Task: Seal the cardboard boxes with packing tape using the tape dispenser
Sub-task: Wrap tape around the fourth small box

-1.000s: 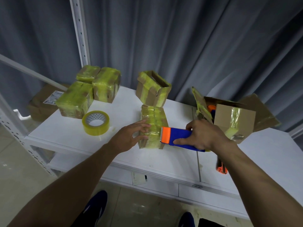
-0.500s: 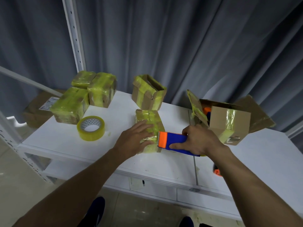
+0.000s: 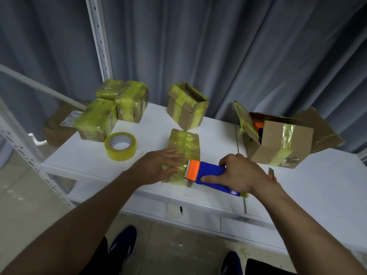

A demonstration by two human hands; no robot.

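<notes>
The light is soft, cool and rather dim. The white desk [image 3: 317,185] is the brightest surface, almost washed out to the right of the right hand [image 3: 241,175]. Shadows under both hands are faint. The yellow tape on the box [image 3: 188,141] under the left hand [image 3: 158,165] gives weak glare. This hand's fingers [image 3: 174,153] look slightly blurred, while the tape dispenser [image 3: 206,173] in the right hand is sharp. The wide lens bends the shelf post [image 3: 98,36] far behind the left hand.

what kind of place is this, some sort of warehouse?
Probably a small packing or shipping station rather than clearly a full warehouse: tape-wrapped cardboard boxes sit on a white worktable, a spare tape roll lies beside them, and a slotted metal shelving upright stands behind.
</notes>
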